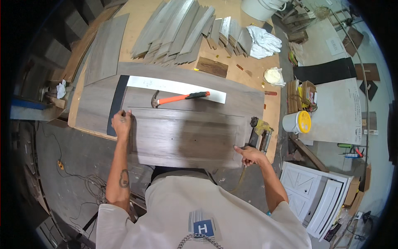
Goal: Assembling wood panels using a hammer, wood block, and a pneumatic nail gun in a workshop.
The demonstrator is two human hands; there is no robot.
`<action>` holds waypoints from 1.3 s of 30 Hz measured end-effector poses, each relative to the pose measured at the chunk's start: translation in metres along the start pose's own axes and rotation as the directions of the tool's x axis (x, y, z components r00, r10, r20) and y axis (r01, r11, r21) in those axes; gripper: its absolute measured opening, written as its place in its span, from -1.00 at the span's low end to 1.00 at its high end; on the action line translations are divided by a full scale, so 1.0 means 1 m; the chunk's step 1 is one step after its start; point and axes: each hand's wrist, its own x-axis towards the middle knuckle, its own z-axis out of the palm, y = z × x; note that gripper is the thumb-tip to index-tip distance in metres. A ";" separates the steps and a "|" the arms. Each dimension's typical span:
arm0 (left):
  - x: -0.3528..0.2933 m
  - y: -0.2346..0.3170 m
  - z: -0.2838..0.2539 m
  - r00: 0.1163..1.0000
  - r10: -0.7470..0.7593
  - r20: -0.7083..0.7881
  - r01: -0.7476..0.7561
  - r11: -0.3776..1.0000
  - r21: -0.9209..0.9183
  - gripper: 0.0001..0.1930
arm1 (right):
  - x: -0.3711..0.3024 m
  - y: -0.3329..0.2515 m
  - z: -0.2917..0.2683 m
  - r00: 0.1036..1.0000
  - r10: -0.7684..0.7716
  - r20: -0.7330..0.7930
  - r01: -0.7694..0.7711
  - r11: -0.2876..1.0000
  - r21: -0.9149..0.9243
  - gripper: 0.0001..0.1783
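A grey-brown wood-grain cabinet door (157,137) with a framed centre panel lies flat before me at the bench's near edge. My left hand (122,123) grips its left side, fingers curled at the edge. At the opposite side my right hand (252,156) holds the right edge, thumb on top and the other fingers partly hidden. Beyond the door, a claw hammer (178,98) with an orange and black handle rests across a white strip (176,87). A dark strip (119,103) runs beside my left hand. Just past my right hand lies a yellowish nail gun (260,128).
Grey wood-look planks (178,29) are piled at the bench's far side, next to white gloves (264,41). A white bucket (261,8) stands behind. On the right are a yellow-lidded bucket (297,122) and white door panels (306,186). Coiled cable (95,186) lies on the floor at left.
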 end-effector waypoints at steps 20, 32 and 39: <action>-0.034 -0.001 -0.008 0.916 0.134 0.377 -0.117 0.991 -0.068 -0.42 | 0.000 0.021 0.050 0.669 -0.340 -0.661 -0.001 0.889 -0.459 -0.33; -0.018 0.007 -0.002 0.860 0.307 0.408 -0.309 0.949 -0.063 -0.41 | -0.006 -0.062 0.069 0.428 -0.293 -0.855 -0.072 0.932 -0.356 -0.47; -0.001 0.011 -0.008 0.693 0.523 0.496 -0.575 0.816 -0.059 -0.38 | 0.079 -0.279 0.113 0.066 -0.952 -0.299 0.410 0.299 -0.862 -0.65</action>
